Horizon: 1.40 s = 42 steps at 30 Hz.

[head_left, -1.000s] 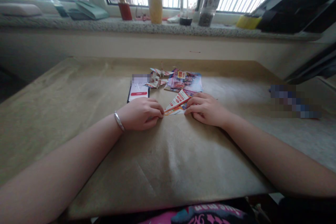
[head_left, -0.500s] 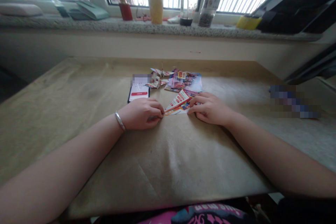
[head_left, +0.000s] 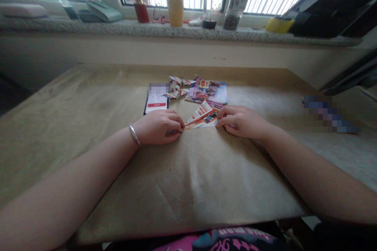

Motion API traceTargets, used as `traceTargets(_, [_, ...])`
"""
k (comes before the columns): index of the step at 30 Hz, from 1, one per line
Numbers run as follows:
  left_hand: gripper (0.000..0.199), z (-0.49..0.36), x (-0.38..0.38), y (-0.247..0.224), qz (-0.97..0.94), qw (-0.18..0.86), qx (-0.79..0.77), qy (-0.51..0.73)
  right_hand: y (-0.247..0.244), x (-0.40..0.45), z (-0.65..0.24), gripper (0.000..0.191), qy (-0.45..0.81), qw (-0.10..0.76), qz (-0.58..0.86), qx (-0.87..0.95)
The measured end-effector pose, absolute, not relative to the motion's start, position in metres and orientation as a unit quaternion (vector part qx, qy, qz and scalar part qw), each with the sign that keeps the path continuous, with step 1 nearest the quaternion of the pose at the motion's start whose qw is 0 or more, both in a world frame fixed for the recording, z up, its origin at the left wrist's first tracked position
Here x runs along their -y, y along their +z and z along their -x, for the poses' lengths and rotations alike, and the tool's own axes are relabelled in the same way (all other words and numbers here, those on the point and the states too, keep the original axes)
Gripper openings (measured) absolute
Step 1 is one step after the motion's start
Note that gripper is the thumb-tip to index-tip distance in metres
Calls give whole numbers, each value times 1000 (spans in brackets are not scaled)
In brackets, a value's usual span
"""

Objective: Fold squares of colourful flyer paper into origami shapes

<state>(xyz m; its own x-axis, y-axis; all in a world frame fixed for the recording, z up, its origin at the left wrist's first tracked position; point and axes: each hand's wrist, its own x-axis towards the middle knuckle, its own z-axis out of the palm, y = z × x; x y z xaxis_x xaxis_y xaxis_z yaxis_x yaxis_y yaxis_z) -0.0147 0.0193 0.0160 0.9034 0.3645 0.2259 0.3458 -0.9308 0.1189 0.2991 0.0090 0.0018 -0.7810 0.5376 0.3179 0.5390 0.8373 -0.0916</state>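
Observation:
A folded piece of printed paper (head_left: 203, 117), white with red and orange print, lies on the table between my hands. My left hand (head_left: 161, 127) pinches its pointed left corner, fingers closed. At its right end, my right hand (head_left: 240, 121) has bent fingers pressed together on the paper's edge. Just behind the paper is a stack of colourful printed sheets (head_left: 207, 91). Two folded paper figures (head_left: 178, 92) stand left of that stack. A phone with a lit screen (head_left: 157, 100) lies behind my left hand, partly covered by a paper figure.
The table (head_left: 118, 188) has a brown cover. A blurred flat item (head_left: 330, 113) lies at the right. On the windowsill (head_left: 112, 29) stand a red bottle (head_left: 141, 11), a tall yellow cylinder (head_left: 175, 0), clear containers and a yellow object (head_left: 279, 24).
My right hand has shifted slightly right along the folded paper, uncovering more of its right part. My left hand has stayed at the left corner.

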Motion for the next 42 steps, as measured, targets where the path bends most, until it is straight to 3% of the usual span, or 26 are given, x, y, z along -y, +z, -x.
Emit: traceTargets(42, [21,22,-23,17,-978,54,-153,129,13,-12,-320,28,27,121,308,943])
